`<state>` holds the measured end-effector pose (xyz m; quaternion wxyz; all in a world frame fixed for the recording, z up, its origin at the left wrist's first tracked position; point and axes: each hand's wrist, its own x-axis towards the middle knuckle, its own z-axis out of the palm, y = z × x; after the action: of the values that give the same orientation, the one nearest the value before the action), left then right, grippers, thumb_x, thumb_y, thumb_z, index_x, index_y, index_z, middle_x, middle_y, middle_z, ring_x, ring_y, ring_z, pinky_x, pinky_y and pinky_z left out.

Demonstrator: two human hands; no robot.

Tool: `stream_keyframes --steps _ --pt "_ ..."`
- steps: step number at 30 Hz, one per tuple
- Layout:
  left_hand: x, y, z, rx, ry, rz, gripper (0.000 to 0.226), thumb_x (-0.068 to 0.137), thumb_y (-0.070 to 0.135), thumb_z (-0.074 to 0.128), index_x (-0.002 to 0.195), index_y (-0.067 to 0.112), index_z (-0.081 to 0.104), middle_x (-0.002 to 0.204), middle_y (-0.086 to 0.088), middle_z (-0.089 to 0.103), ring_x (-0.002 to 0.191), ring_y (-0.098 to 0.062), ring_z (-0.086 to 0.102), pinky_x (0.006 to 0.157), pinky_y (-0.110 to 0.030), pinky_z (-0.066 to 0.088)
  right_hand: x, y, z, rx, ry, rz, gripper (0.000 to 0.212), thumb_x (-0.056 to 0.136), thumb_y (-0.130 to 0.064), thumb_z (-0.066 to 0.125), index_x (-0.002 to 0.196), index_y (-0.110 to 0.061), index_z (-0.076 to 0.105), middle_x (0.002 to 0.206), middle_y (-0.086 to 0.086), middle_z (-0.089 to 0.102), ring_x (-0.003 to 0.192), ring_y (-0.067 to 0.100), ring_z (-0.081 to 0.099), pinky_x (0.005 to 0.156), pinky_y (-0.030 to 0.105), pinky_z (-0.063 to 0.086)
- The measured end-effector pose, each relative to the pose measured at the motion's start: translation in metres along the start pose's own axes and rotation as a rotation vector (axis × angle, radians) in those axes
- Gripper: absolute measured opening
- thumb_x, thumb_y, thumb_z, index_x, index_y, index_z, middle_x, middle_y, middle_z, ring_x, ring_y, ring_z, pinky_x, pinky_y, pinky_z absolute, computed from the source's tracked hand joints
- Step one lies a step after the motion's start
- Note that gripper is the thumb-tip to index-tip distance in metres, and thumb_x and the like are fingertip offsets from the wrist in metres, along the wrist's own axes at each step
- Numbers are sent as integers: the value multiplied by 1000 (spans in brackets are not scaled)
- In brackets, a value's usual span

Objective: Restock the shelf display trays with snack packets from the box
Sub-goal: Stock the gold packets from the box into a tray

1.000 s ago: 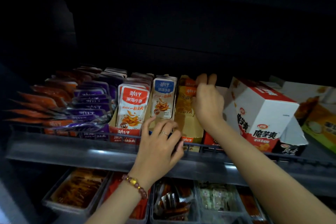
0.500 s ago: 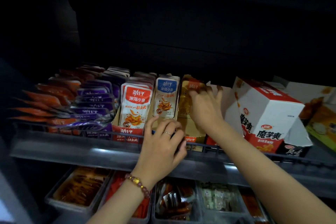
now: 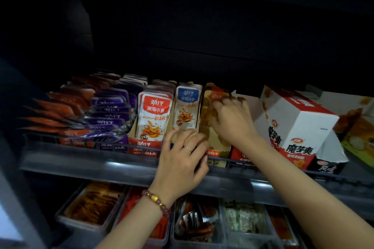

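My right hand (image 3: 230, 121) holds the yellow packets (image 3: 208, 115) on the shelf (image 3: 81, 166). My left hand (image 3: 182, 159) touches the yellow tray (image 3: 221, 147) near me; I can't tell if it grips.

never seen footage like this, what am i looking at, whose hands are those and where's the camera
No machine here: a person is working with bare hands, and the single camera sits on their head, looking forward and down. They face a shelf stocked with snack packets: purple packets, red packets, blue packets and yellow packets, with a white and red box to the right. The right hand has its fingers curled over the tops of the yellow packets. The left hand rests against the front of the cardboard trays. Clear tubs of other snacks sit on the shelf below.
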<state>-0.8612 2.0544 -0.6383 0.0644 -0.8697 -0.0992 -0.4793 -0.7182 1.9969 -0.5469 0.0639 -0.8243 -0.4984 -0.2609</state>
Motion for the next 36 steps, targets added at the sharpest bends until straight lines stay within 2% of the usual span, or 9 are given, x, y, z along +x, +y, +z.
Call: stream_keyframes --steps 6,10,15,19,22,26,28,32,36 --pt "-3 3 -11 -24 32 -1 29 82 29 55 106 18 68 119 2 64 122 -19 47 113 -39 16 -9 6 -7 52 104 -97 25 90 -25 51 109 -17 63 108 3 61 108 22 51 94 35 32" --pt "-3 2 -40 -75 4 114 28 80 18 49 97 13 70 104 2 68 106 -20 55 100 -38 31 -35 -4 -29 236 223 -230 19 87 -22 49 84 -14 66 84 1 65 85 24 58 77 32 36" --pt "-30 1 -88 -292 -337 175 29 87 28 44 101 13 64 86 1 64 77 -17 58 71 -31 43 -91 -24 -49 328 76 -545 15 84 -24 48 80 -18 61 75 -8 60 72 12 55 72 24 36" --pt "-86 5 -99 -240 -637 252 35 88 44 43 92 18 66 78 4 64 71 -16 59 68 -29 45 -162 -56 -20 581 175 -490 14 85 -17 51 79 -12 63 68 -4 59 62 10 51 61 24 37" --pt "-152 10 -100 -246 -872 266 35 89 47 41 92 21 65 78 3 65 72 -18 61 68 -30 47 -225 -78 34 728 -47 -515 14 86 -17 50 80 -13 61 67 -4 58 59 12 53 58 24 37" --pt "-256 14 -107 -255 -1151 271 33 89 41 40 102 23 64 87 4 68 81 -18 64 75 -34 51 -332 -90 125 539 -448 -886 11 87 -24 50 82 -17 57 68 -1 60 60 19 57 57 28 47" --pt "-297 14 -112 -228 -1202 271 24 86 38 49 99 26 65 86 7 68 80 -15 64 75 -30 49 -380 -100 161 459 -707 -918 15 88 -26 46 85 -16 57 73 2 64 65 22 62 59 29 50" --pt "-346 9 -123 -269 -1264 192 28 83 36 47 99 29 69 90 9 69 86 -12 64 79 -27 50 -440 -119 205 405 -1155 -517 26 92 -17 44 112 -14 62 114 6 63 100 24 60 80 31 46" --pt "-369 6 -132 -271 -1251 99 34 85 33 36 91 24 69 81 7 67 76 -14 63 73 -29 52 -473 -139 227 480 -1387 58 50 92 -16 52 141 -20 42 153 1 26 130 27 40 101 29 38"
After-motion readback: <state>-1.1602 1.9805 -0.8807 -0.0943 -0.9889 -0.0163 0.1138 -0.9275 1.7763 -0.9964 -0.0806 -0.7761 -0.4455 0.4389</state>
